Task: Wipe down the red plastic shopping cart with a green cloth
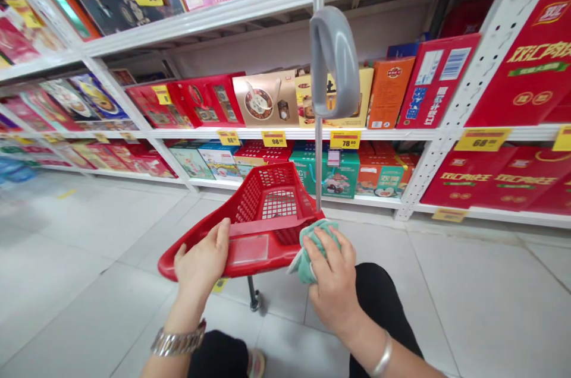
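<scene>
- Right now, your left hand (200,262) sits on the near edge of the red plastic basket (272,202), its fingers (222,235) curled over that edge and holding on.
- Your right hand (332,283) is closed around a crumpled green cloth (307,265), pressing it against the basket's right corner.
- You appear to be wiping that corner, so the next stroke calls for your left hand to keep the basket steady.
- You have the basket in front of your knees on a metal post (253,295). Its long axis runs forward, with its mesh end pointing toward the white shelving (285,133).
- A metal pole (318,152) with a grey handle (334,63) rises near the basket's far right corner.
- Boxed goods with yellow price tags fill the shelving, above a tiled floor (89,283).
</scene>
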`<state>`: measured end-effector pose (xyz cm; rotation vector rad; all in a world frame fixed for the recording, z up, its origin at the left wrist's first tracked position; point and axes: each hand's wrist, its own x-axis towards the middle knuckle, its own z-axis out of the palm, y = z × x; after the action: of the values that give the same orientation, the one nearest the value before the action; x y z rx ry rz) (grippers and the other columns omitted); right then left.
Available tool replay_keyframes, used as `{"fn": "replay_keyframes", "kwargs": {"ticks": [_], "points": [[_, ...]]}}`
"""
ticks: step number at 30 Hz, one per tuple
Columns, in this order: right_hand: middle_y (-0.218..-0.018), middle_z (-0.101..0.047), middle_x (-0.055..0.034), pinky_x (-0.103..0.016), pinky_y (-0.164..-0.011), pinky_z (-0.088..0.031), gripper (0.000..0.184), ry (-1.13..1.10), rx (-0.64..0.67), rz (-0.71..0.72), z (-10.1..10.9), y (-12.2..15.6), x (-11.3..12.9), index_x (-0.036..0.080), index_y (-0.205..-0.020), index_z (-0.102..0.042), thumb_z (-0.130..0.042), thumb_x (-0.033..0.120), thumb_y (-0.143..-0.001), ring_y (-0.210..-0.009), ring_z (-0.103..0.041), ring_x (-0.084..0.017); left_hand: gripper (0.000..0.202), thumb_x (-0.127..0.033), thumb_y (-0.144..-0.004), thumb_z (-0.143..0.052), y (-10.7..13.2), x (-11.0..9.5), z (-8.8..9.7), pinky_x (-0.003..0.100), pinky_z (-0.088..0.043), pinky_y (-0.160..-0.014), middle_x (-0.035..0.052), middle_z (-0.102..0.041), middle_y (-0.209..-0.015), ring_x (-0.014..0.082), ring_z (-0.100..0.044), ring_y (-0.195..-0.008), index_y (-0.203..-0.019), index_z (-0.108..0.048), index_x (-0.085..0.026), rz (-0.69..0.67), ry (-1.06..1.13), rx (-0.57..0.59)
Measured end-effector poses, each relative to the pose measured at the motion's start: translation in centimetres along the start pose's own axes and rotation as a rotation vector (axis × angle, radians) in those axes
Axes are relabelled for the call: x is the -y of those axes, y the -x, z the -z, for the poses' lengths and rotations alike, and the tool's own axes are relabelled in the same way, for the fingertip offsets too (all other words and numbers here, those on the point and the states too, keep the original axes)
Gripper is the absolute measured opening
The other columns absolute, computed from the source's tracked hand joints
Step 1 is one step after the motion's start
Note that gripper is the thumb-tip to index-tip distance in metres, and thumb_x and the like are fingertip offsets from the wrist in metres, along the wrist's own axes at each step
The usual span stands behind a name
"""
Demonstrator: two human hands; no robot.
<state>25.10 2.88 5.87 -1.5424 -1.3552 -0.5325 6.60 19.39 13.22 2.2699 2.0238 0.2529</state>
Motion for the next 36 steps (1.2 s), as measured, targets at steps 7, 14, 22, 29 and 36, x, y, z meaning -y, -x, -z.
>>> {"fn": "replay_keyframes", "kwargs": {"ticks": [7,14,22,29,36], "points": [[-0.128,-0.067,-0.0119,-0.055,-0.098,-0.05,0.043,-0.034,0.103,0.219,-1.5,-0.5,4.5,0.021,-0.125,-0.068,-0.054,0.01,-0.086,-0.129,-0.048,-0.034,0.053,-0.042,-0.098,-0.032,5.3,-1.5,-0.9,0.06,-0.03,-0.118,0.0115,-0.065,-0.138,0.0294,-0.059,-0.131,-0.139,-0.06,-0.025,-0.25,0.182,-0.074],[-0.128,-0.068,-0.0083,-0.055,-0.103,-0.047,0.054,-0.165,0.207,0.198,-0.2,-2.7,2.1,0.025,-0.128,-0.068,-0.049,0.006,-0.081,-0.127,-0.05,-0.031,0.054,-0.047,-0.098,-0.034,7.7,-0.3,0.5,0.053,-0.024,-0.124,0.0072,-0.047,-0.157,0.0229,-0.036,-0.149,-0.144,-0.054,-0.027,-0.4,0.522,-0.022],[-0.133,-0.062,-0.0109,-0.06,-0.108,-0.044,0.068,-0.178,0.199,0.037,-1.1,-4.6,-5.7,0.025,-0.133,-0.065,-0.045,0.0,-0.073,-0.127,-0.049,-0.031,0.057,-0.045,-0.1,-0.029,7.2,0.3,-2.2,0.063,-0.019,-0.122,0.0099,-0.046,-0.157,0.0285,-0.031,-0.151,-0.153,-0.041,-0.027,-0.417,0.437,0.055],[-0.133,-0.063,-0.0115,-0.058,-0.104,-0.046,0.064,-0.195,0.247,0.135,0.5,-2.1,-0.4,0.023,-0.131,-0.066,-0.046,-0.001,-0.074,-0.129,-0.047,-0.032,0.069,-0.06,-0.1,-0.014,9.1,-3.9,-3.9,0.051,-0.013,-0.127,0.0077,-0.029,-0.166,0.0243,-0.024,-0.154,-0.161,-0.021,-0.027,-0.564,0.704,0.1],[-0.124,-0.068,-0.0081,-0.049,-0.096,-0.048,0.065,-0.053,0.369,0.107,2.6,-4.2,-3.4,0.024,-0.114,-0.074,-0.046,-0.004,-0.063,-0.114,-0.053,-0.03,0.064,-0.054,-0.102,-0.02,7.2,-3.5,-4.4,0.046,-0.017,-0.127,0.0082,-0.033,-0.165,0.0217,-0.025,-0.154,-0.157,-0.032,-0.024,-0.552,0.88,0.039]]}}
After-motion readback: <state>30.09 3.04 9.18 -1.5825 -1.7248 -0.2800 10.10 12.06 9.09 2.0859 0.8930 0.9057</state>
